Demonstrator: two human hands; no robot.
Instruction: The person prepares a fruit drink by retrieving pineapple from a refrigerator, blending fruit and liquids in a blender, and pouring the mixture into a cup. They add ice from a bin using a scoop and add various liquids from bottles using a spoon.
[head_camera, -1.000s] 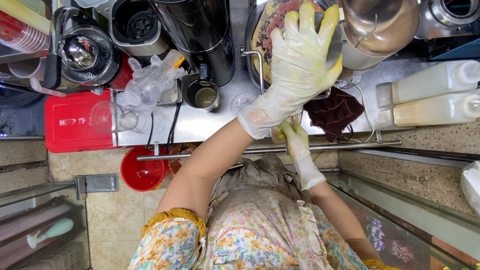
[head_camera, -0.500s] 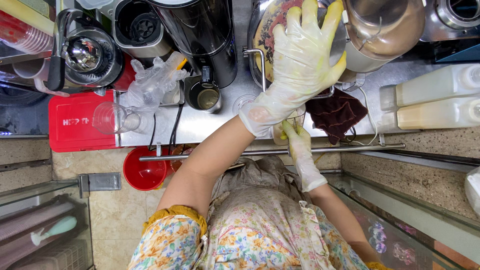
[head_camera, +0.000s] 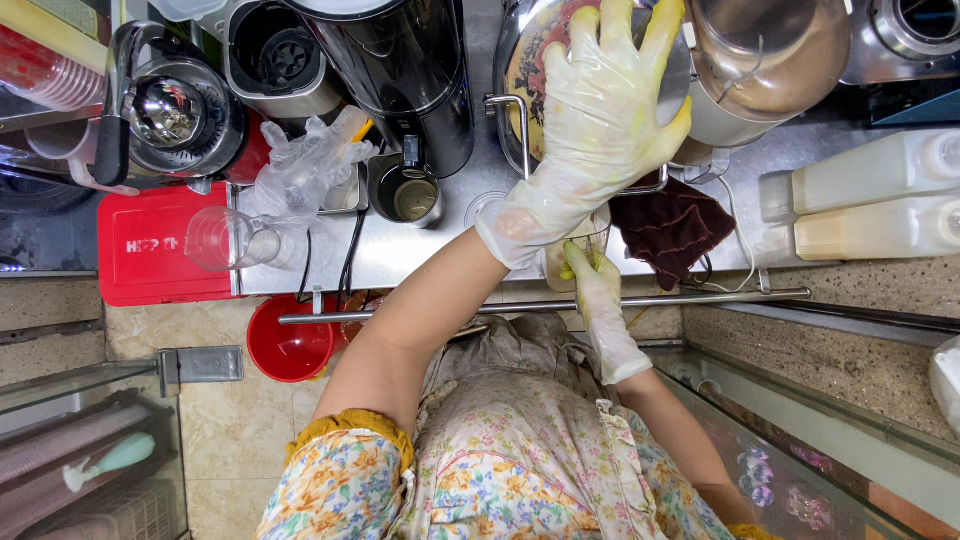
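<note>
My left hand (head_camera: 600, 110), in a clear glove stained yellow, is spread over the rim of a steel bowl (head_camera: 520, 60) holding orange-red pulp, and grips it from the side. Below it, my gloved right hand (head_camera: 598, 295) holds a clear plastic cup (head_camera: 558, 262) at the counter's front edge, directly under my left wrist. Most of the cup is hidden by my left forearm. A steel-lidded pot (head_camera: 770, 50) stands to the right of the bowl.
A dark cloth (head_camera: 670, 225) lies right of the cup, beside two pale bottles (head_camera: 880, 170) lying on their sides. To the left are a black machine (head_camera: 400, 70), a small steel cup (head_camera: 408, 195), a crumpled glove (head_camera: 305, 165), a glass jug (head_camera: 225, 238) and a red bucket (head_camera: 285, 340).
The view has shifted slightly. Both hands keep the same hold and position.
</note>
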